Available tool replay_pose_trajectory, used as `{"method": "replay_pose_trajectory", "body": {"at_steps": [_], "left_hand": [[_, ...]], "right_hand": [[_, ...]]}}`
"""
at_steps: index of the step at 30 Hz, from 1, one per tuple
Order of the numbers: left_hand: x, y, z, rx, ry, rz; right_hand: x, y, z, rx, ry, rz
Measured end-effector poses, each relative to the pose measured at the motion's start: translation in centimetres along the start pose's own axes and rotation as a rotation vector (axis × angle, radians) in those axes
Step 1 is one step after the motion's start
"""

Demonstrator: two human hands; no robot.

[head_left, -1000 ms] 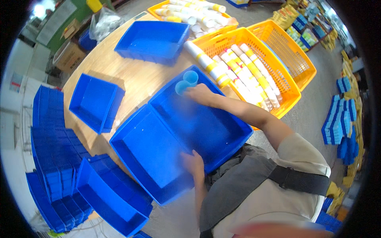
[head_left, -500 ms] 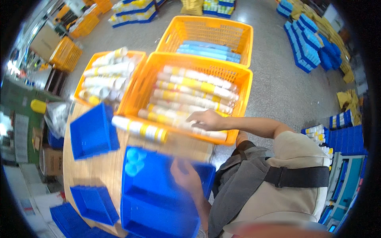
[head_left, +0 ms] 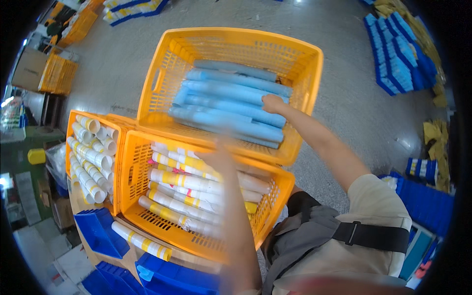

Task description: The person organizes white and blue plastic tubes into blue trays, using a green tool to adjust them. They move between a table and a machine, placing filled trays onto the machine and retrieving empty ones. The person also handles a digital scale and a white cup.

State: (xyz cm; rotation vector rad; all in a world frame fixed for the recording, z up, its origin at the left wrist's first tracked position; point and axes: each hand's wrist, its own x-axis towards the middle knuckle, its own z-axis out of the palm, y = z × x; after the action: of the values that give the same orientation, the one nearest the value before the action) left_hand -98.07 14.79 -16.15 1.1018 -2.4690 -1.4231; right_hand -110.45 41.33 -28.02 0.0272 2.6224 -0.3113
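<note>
Both grips unclear, right hand (head_left: 275, 104) touches blue rolls (head_left: 223, 92), left hand (head_left: 219, 157) over printed rolls (head_left: 184, 182).

**Factory workshop, crates and bins on every side**

Looks like a factory workshop with storage mixed in. At the right hand (head_left: 274, 104), a big yellow crate (head_left: 231, 32) of blue rolls (head_left: 223, 91). Below the left hand (head_left: 216, 156), a second crate (head_left: 274, 200) full of white-and-yellow rolls (head_left: 184, 182); farther left of that hand, a smaller crate (head_left: 118, 167) of similar ones. Goods in bulk, as in a workplace. Nearer the body than the left hand, a strip of wooden table (head_left: 191, 259) with open blue bins (head_left: 101, 236). Well right of the right hand, stacked blue bins (head_left: 423, 206) and yellow sacks (head_left: 432, 140). Beyond both hands, a wide grey floor (head_left: 339, 64); far left of them, a cardboard box (head_left: 28, 69).
</note>
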Motion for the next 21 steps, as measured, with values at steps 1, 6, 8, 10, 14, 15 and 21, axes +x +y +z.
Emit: {"method": "replay_pose_trajectory", "body": {"at_steps": [1, 6, 8, 10, 14, 15, 21], "left_hand": [[0.6, 1.1, 1.3, 0.070, 0.080, -0.069], [0.9, 2.3, 3.6, 0.321, 0.216, -0.156], [1.0, 1.7, 3.9, 0.439, 0.259, -0.073], [1.1, 1.3, 4.1, 0.648, 0.297, -0.008], [0.9, 1.5, 4.3, 0.494, 0.269, -0.088], [0.8, 1.7, 4.2, 0.536, 0.263, -0.093], [0.3, 2.9, 3.2, 0.462, 0.359, 0.112]], "right_hand": [[1.7, 0.3, 1.0, 0.052, -0.022, -0.011], [9.3, -0.2, 5.9, 0.050, 0.073, -0.030], [11.4, -0.6, 7.7, 0.035, 0.106, -0.020], [13.1, -0.7, 8.9, 0.034, 0.139, 0.015], [14.4, -0.3, 8.5, 0.070, -0.073, -0.021], [13.9, -0.1, 7.7, 0.143, -0.136, -0.057], [3.0, -1.2, -1.7, 0.691, -0.547, -0.030]]}}
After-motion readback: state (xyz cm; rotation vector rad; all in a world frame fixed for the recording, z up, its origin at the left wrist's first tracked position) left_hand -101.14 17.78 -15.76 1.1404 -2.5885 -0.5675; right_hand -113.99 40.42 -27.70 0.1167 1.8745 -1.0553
